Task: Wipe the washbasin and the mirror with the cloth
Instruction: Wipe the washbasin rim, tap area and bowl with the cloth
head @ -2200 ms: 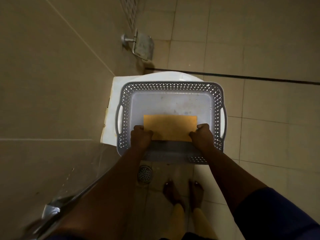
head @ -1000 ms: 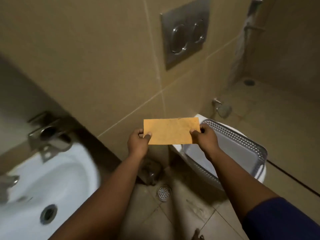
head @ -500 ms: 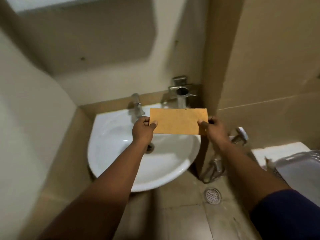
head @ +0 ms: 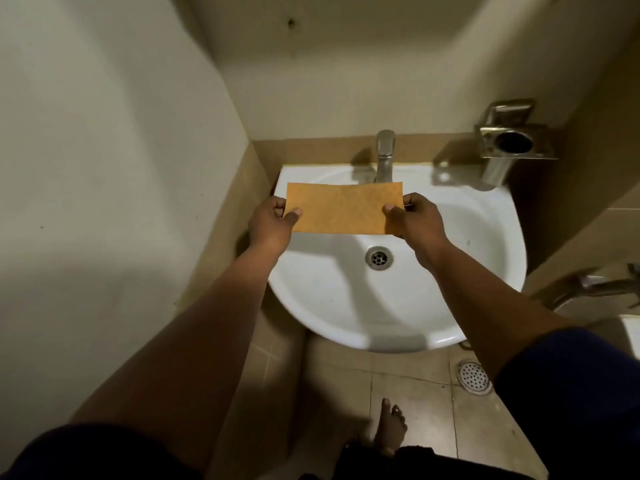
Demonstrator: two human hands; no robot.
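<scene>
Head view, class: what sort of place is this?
Most likely a small bathroom: a white washbasin with a tap against the wall, a floor drain in the tiled floor.

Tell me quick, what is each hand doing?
Left hand: fingers pinch the left end of the orange cloth.
Right hand: fingers pinch the cloth's right end, above the washbasin.

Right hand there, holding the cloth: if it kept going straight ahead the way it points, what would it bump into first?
Probably the tap, just beyond the cloth that the right hand pinches. Depth is hard to judge; the hand may pass over the washbasin rim instead.
</scene>
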